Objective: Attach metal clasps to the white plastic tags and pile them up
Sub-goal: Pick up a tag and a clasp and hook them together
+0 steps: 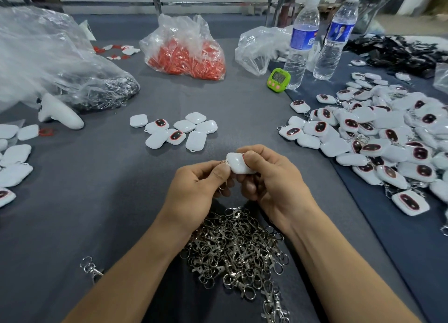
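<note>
My right hand (269, 182) grips a white plastic tag (236, 164) above the table's middle. At the tag's left corner my left hand (196, 187) pinches a metal clasp (224, 163) by its ring; the rest of the clasp hangs down between my fingers. Just below my hands lies a heap of loose metal clasps (237, 252). Several white tags without clasps (179, 133) lie beyond my hands. A big pile of white tags with clasps (378, 138) spreads over the right side.
One clasp (92, 268) lies alone at the lower left. More white tags (12, 162) sit at the left edge. Behind stand a bag of red parts (186, 53), a clear bag of metal parts (72, 80), two water bottles (300, 41), a green timer (278, 79) and a white controller (60, 113).
</note>
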A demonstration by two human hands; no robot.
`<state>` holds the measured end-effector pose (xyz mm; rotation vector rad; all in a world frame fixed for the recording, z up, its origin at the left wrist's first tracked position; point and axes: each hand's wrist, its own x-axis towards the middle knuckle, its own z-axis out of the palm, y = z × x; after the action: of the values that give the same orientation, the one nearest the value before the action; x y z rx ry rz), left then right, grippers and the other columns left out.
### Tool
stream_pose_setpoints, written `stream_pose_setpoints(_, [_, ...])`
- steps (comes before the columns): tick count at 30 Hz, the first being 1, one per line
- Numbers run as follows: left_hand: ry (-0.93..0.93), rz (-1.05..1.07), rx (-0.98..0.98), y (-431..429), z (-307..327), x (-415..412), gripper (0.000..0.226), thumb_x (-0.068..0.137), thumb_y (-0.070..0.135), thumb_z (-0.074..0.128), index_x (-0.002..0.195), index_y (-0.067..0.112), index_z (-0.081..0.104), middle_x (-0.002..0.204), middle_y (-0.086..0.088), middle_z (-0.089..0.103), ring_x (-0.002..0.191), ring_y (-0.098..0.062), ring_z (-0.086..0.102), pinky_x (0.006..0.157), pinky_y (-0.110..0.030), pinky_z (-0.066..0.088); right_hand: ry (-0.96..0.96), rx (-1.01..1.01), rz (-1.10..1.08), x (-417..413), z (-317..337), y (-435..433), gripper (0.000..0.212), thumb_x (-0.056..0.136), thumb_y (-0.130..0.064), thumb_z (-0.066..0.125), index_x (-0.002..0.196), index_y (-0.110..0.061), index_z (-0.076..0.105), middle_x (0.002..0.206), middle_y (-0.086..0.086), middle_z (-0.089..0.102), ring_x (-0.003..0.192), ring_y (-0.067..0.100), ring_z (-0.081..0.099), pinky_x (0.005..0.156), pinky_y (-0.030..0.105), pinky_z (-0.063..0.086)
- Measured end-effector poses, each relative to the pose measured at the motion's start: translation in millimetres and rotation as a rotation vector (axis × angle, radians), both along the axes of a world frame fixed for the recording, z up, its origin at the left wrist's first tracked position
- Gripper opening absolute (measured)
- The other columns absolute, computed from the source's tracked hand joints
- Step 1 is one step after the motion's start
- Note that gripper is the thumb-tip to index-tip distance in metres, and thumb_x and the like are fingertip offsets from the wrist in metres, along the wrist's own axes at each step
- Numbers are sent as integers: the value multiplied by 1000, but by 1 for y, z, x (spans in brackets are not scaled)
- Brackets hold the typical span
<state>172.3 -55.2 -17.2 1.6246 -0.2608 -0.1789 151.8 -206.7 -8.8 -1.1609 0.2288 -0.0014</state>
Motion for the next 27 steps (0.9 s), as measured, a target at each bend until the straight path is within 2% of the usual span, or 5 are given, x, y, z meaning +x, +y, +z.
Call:
stream_pose_setpoints(6, [-91, 101, -30, 1, 2, -2, 24, 93, 12, 70, 79, 28, 81, 68, 1, 74, 59, -6, 63, 56, -18, 50, -63, -71, -19, -3, 0, 1, 16, 101, -5, 55, 92, -14, 65, 61, 6, 61, 47, 15, 41, 44, 23, 29])
stream_pose_setpoints(12, [-606, 52, 624, 16, -3, 0, 20, 92, 27, 70, 76, 20, 77, 66, 5, 61, 61, -15, 56, 59, -33, 43, -138, -277, -79, -4, -3, 2, 16, 97, 2, 60, 90, -11, 69, 55, 0, 62, 41, 6, 46, 39, 17, 34])
stream_pose_setpoints(16, [-726, 54, 883, 14, -4, -2, 22, 95, 28, 65, 79, 17, 76, 69, 6, 58, 63, -19, 55, 60, -36, 45, -163, -431, -94, -4, -8, 7, 17, 96, 0, 62, 89, -12, 70, 51, -8, 60, 44, 3, 49, 44, 13, 38])
stream_pose_setpoints(23, [-218, 27, 277, 10, -1, 4, 20, 93, 22, 71, 80, 36, 79, 56, 13, 62, 49, 1, 49, 51, -11, 37, -77, -157, -100, -3, -2, 1, 20, 100, -2, 53, 90, -10, 69, 60, 11, 60, 41, 15, 36, 40, 21, 25])
stream_pose_setpoints(27, [-28, -93, 21, 9, 3, 4, 18, 95, 14, 67, 87, 20, 82, 60, 6, 60, 52, -6, 49, 54, -13, 41, -22, 8, -65, -3, 1, -2, 21, 102, -5, 50, 92, -10, 68, 55, 4, 60, 40, 9, 39, 48, 24, 23])
